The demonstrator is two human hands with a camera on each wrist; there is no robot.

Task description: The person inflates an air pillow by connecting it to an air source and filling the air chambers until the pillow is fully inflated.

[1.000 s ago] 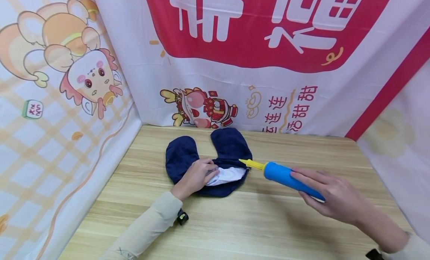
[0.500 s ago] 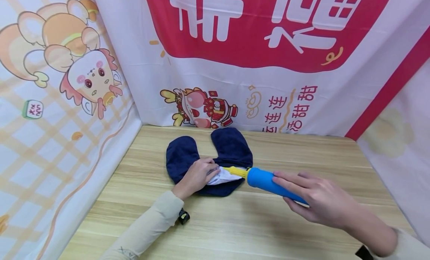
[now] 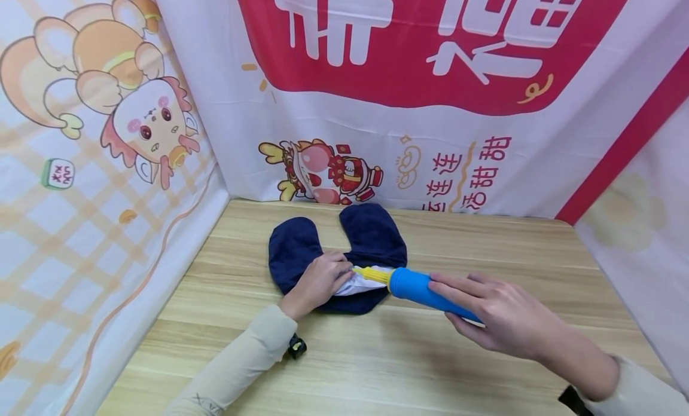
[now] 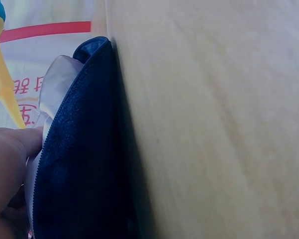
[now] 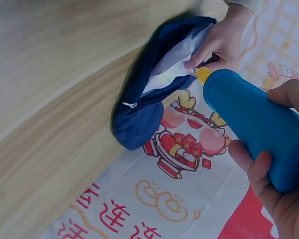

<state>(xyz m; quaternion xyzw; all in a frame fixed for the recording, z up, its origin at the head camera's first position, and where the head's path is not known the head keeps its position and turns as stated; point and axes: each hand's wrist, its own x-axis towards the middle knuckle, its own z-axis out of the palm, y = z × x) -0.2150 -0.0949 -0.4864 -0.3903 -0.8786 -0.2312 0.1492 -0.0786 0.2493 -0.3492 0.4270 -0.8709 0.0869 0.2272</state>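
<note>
A navy U-shaped neck pillow [image 3: 371,231] lies on the table, its zipped cover open along the curved side. Through the gap shows a white inner bladder [image 3: 357,286]. My left hand [image 3: 317,281] rests over the cover and pinches a small clear piece of the bladder, seemingly its valve, best seen in the right wrist view. My right hand [image 3: 500,314] grips a blue hand pump [image 3: 417,289]. Its yellow nozzle [image 4: 2,79] points at the left fingertips; whether it sits inside the valve I cannot tell. A zip pull [image 5: 130,104] hangs at the opening's end.
The pillow lies on a wood-grain table [image 3: 484,242]. Printed cloth walls [image 3: 430,123] enclose the table behind and at both sides, close behind the pillow's two ends. A black strap end with a buckle [image 3: 297,346] is beside my left sleeve.
My right hand has brought the pump leftward and slightly down, so the nozzle has gone from the pillow's right edge to the left fingertips. The left hand keeps its hold.
</note>
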